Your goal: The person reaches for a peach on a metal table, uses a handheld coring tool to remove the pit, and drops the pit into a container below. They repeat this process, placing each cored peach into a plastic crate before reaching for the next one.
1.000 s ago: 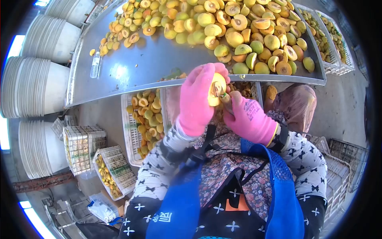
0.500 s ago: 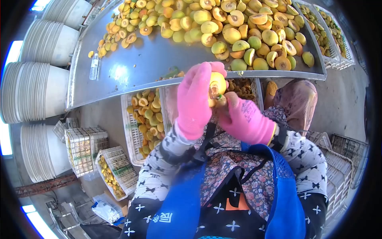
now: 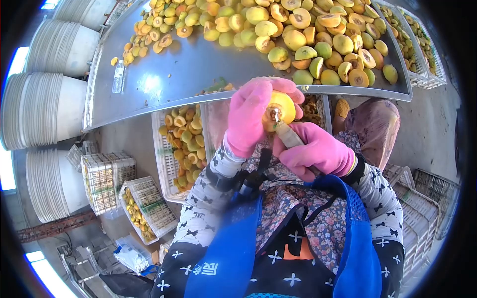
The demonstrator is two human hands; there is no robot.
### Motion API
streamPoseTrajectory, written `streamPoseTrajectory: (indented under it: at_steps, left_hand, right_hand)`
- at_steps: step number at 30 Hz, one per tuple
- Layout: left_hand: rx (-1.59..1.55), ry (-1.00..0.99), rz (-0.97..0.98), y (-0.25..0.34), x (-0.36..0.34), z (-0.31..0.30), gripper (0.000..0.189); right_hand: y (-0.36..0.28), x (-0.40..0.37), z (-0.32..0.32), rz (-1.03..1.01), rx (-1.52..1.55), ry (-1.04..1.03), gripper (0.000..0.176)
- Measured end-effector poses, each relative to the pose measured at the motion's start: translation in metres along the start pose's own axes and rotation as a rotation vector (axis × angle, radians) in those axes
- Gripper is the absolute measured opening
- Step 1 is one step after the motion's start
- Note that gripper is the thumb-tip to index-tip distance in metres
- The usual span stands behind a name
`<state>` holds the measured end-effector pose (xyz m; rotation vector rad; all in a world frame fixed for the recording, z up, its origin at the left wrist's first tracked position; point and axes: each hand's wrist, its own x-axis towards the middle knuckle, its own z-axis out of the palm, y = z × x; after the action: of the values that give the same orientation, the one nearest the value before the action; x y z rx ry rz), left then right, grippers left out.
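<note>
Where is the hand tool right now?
In the head view, just right of centre: the tool is in the right hand, its tip at the fruit held in the left hand.

The tool (image 3: 288, 135) is partly hidden by the right hand (image 3: 320, 153), the held fruit (image 3: 284, 105) by the left hand (image 3: 250, 115); the fruit pile (image 3: 295, 39) is cut off above.
</note>
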<state>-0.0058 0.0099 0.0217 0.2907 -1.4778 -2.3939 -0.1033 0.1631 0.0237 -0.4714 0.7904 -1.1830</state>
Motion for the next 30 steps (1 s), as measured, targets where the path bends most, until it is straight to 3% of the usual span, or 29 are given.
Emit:
streamPoseTrajectory:
  at_steps: [7,10,13,16,17,21,24,25,26,30]
  left_hand:
    - [0.104,-0.264,-0.165,-0.001,0.01,-0.027,0.04]
    - [0.269,0.011,-0.306,0.006,-0.006,-0.023,0.04]
    - [0.527,0.298,-0.157,-0.003,-0.016,-0.027,0.046]
    - [0.046,0.34,-0.279,0.016,-0.021,-0.018,0.041]
    - [0.013,0.381,-0.273,0.018,-0.022,-0.019,0.041]
    - [0.094,0.364,-0.311,0.018,-0.032,-0.033,0.045]
    - [0.16,0.385,-0.298,0.017,-0.035,-0.037,0.045]
    - [0.2,0.436,-0.273,0.012,-0.033,-0.037,0.044]
    - [0.24,0.485,-0.247,0.009,-0.031,-0.039,0.042]
    - [0.113,0.208,-0.254,0.012,-0.033,-0.052,0.033]
  right_hand:
    - [0.017,0.007,-0.018,0.129,0.182,-0.066,0.015]
    - [0.024,0.014,-0.022,0.141,0.16,-0.116,0.015]
    - [0.024,0.023,-0.011,0.122,0.087,-0.041,0.014]
    - [0.026,0.032,-0.009,0.095,0.056,-0.091,0.013]
    - [0.025,0.034,-0.005,0.122,0.089,-0.037,0.013]
    - [0.036,0.041,-0.003,0.105,-0.036,-0.023,0.01]
    - [0.043,0.047,0.003,0.007,-0.085,0.123,0.01]
    - [0.055,0.055,0.001,-0.183,-0.24,0.223,0.012]
    - [0.055,0.054,-0.001,-0.115,-0.181,0.207,0.012]
    - [0.037,0.05,0.0,0.062,-0.065,0.167,0.012]
